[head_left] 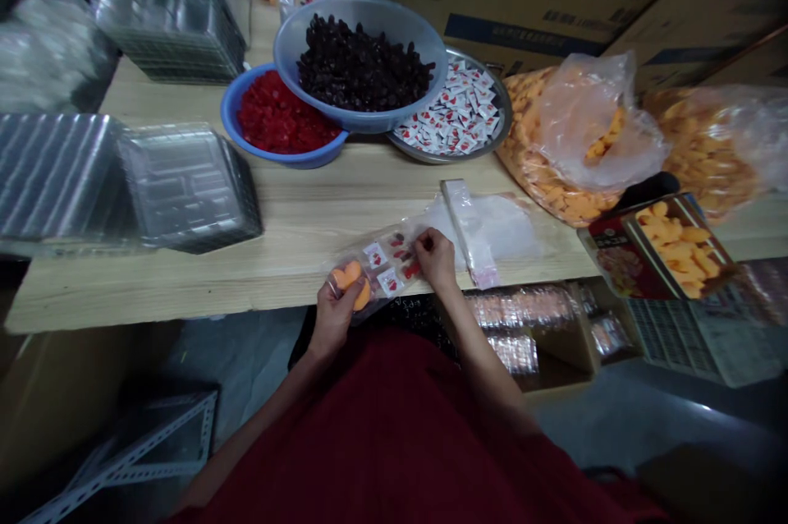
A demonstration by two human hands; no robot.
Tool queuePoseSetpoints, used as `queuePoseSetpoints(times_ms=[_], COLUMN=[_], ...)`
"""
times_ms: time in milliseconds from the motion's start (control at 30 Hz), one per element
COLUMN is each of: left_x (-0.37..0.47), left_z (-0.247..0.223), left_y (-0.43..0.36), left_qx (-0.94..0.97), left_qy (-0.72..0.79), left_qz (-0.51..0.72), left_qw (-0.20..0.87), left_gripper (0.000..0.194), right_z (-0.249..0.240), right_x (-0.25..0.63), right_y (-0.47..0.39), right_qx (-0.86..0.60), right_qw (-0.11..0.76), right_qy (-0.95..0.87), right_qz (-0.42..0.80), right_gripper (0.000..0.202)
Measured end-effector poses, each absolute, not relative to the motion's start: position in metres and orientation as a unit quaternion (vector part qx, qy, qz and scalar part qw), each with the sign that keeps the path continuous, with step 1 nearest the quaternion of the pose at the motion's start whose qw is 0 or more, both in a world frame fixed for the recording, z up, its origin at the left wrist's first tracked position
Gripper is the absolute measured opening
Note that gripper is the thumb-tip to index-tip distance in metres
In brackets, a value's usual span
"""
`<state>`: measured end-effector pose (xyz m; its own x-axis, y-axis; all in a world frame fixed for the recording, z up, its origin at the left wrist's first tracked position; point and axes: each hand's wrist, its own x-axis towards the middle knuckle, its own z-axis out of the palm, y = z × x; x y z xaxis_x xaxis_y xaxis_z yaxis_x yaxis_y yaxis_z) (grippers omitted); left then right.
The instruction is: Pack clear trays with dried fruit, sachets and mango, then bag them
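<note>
My forearms (483,364) angled inward, left hand (333,312) clamped on pack's (382,267) left end, right hand (437,259) fingertips together at right end

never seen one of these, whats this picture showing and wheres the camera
No machine here, just a person working bare-handed. One camera, worn on the person's head, looks forward and down. The left hand holds a clear compartment tray with orange pieces, printed sachets and red pieces. The right hand is at the tray's other end; its exact grip is hard to make out. On the wooden table are a blue bowl of more red pieces, a paler bowl of dark pieces, a metal bowl of sachets, and stacks of clear trays.
</note>
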<state>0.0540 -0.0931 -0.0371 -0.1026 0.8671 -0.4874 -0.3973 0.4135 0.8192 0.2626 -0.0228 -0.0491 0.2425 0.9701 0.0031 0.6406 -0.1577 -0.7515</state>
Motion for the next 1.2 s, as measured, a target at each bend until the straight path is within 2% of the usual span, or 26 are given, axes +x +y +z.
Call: queuePoseSetpoints(times_ms=[400, 567, 867, 1067, 1200], left_x=[0.039, 0.036, 0.032, 0.039, 0.051], left_z=[-0.035, -0.03, -0.036, -0.034, -0.039], left_y=[-0.073, -0.067, -0.066, -0.064, -0.067], left_qx=[0.215, 0.258, 0.269, 0.214, 0.215], left_qy=[0.507, 0.515, 0.518, 0.518, 0.51], left_qz=[0.456, 0.464, 0.444, 0.433, 0.444], left_qw=[0.699, 0.673, 0.68, 0.706, 0.705], left_gripper=[0.061, 0.052, 0.052, 0.06, 0.051], right_z=[-0.052, -0.05, -0.046, -0.042, -0.038], right_x=[0.26, 0.262, 0.274, 0.262, 0.251], right_y=[-0.003, 0.002, 0.009, 0.0, -0.013], right_qx=[-0.697, -0.695, -0.674, -0.674, -0.635], right_qw=[0.362, 0.365, 0.341, 0.339, 0.309], right_qy=[-0.551, -0.547, -0.562, -0.595, -0.678], right_qz=[0.283, 0.29, 0.338, 0.276, 0.204], right_gripper=[0.012, 0.013, 0.015, 0.011, 0.014])
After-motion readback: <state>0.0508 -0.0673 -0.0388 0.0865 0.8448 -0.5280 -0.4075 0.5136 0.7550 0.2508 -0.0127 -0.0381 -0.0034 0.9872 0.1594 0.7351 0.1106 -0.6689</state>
